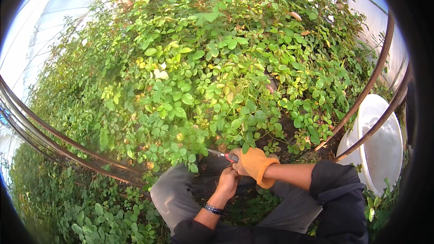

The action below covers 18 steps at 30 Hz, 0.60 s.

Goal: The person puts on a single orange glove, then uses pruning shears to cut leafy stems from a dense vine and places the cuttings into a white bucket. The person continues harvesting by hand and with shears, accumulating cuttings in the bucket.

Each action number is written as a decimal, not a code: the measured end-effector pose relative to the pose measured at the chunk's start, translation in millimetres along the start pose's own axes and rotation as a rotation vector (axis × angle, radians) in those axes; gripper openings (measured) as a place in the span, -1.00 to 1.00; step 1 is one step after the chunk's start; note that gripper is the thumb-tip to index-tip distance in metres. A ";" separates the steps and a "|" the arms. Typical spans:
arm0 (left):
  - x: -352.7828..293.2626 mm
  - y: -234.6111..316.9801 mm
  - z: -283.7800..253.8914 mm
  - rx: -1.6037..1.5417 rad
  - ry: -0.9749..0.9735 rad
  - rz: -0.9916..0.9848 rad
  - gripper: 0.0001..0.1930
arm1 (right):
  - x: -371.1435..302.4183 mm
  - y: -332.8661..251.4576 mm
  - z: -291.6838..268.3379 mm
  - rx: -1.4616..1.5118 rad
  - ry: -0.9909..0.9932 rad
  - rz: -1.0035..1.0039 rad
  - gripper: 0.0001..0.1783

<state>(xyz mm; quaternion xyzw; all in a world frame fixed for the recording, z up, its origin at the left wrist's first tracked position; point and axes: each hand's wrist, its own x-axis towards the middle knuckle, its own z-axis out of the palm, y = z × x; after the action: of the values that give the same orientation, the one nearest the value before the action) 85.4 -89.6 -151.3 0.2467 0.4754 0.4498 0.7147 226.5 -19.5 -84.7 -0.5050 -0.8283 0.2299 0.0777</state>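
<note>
My right hand (250, 163), in an orange knitted glove, is closed around a red-handled cutting tool (231, 157). Its slim metal blade points left toward the lower leaves; whether it is a knife or shears I cannot tell. Just below, my bare left hand (227, 182) is closed, with its fingertips up against the gloved hand. Whatever it pinches is hidden. A dark patterned band (213, 208) circles the left wrist. Directly in front of both hands rises a dense mass of leafy green bushes (199, 95), some leaves yellowing.
Curved rusty metal hoops (361, 101) arch down at the right, and more pipes (68, 142) cross on the left. Behind the right-hand hoops leans a white tub (382, 140). Pale plastic sheeting (58, 13) encloses the bushes. My bent knees (174, 190) flank the hands.
</note>
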 end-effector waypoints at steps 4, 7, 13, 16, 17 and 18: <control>0.4 6.1 -2.5 -0.005 -0.064 -0.098 -0.70 | -7.9 -8.2 -11.9 0.035 -0.111 -0.007 -0.61; 0.5 17.4 -12.8 -0.267 -0.118 -0.065 -0.69 | -9.0 -14.0 -21.4 0.078 -0.117 -0.005 -0.58; -6.0 50.7 1.2 -0.774 -0.061 0.306 -0.83 | -5.0 -22.2 -34.6 0.145 -0.165 0.037 -0.44; -15.3 51.6 24.1 -0.843 0.046 0.352 -0.80 | -3.1 -23.3 -36.0 0.221 -0.165 0.040 -0.38; -15.8 49.0 28.8 -0.870 0.035 0.392 -0.78 | -2.3 -22.7 -35.9 0.194 -0.129 0.004 -0.38; -15.4 44.9 31.0 -0.833 0.042 0.391 -0.75 | -2.2 -21.9 -35.2 0.169 -0.092 -0.030 -0.37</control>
<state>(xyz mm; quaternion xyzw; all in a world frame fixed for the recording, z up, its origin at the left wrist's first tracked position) 92.7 -79.5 -96.0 0.0145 0.2129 0.7338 0.6450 222.7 -19.2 -43.4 -0.4731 -0.8162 0.3206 0.0852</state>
